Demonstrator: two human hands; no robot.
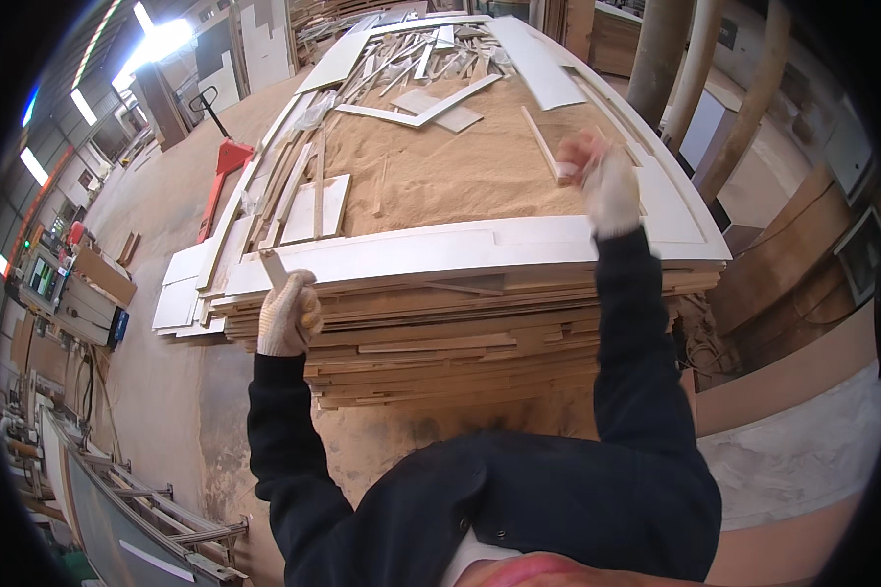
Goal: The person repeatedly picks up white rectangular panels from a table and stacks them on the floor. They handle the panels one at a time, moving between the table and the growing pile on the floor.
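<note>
In a pale knit glove, my left hand is closed around a short pale wood strip that sticks up above the fist. It is at the near left corner of a white panel frame, which tops a stack of boards. My right hand, also gloved, reaches over the right side of the frame; motion smears its fingers, which look pinkish. Close by those fingers is the near end of a thin wood strip; I cannot tell whether they hold it. Sawdust fills the frame.
A white L-shaped piece and a square white panel lie on the sawdust. Scrap strips heap at the far end. A red pallet jack stands left; thick posts rise at the right. Machinery sits at lower left.
</note>
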